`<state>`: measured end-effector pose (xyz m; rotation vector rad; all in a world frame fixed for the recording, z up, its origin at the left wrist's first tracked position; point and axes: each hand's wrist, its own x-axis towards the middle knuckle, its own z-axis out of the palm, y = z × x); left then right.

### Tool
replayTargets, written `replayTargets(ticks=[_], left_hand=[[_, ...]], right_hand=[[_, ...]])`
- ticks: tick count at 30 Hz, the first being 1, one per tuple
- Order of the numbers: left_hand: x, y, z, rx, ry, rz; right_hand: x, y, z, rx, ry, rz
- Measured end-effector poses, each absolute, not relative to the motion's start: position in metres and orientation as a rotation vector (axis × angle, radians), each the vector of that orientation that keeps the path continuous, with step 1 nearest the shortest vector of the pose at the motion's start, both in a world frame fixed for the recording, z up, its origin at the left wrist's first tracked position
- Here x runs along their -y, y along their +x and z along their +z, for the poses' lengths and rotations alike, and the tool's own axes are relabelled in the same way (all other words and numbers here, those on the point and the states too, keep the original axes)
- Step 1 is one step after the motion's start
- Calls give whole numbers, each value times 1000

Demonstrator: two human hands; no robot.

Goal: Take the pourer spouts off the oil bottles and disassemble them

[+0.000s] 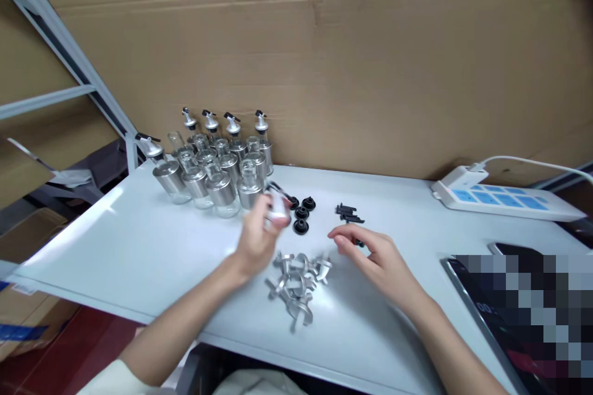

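Observation:
My left hand (259, 231) is closed on a silver pourer spout (278, 207) with a black lever, blurred by motion, held before the glass bottles. My right hand (377, 259) hovers over the table with loosely bent fingers, and I see nothing held in it. Beside it lie several thin black levers (349, 213), partly hidden by the fingers. Several black ribbed stoppers (301, 226) sit between the hands, behind a heap of loose silver spout parts (299, 284).
Several glass bottles with steel sleeves (222, 191) stand at the left; some carry pourers, and others have bare necks. A white power strip (500, 197) with a plugged-in cable lies at the right, behind a phone (482, 308). Cardboard (352, 74) backs the white table (152, 259).

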<state>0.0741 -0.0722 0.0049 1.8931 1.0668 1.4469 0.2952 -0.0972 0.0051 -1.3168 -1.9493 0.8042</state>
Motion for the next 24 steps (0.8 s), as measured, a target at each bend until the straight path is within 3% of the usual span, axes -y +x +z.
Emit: replayTargets(ticks=[2, 5, 24], left_hand=[[88, 93, -1, -868, 1844, 1099], [100, 105, -3, -735, 1695, 858], [109, 100, 6, -740, 1763, 522]], right_hand=[[97, 296, 2, 1953, -1284, 594], [97, 298, -2, 2005, -1165, 414], [97, 287, 3, 2238, -752, -98]])
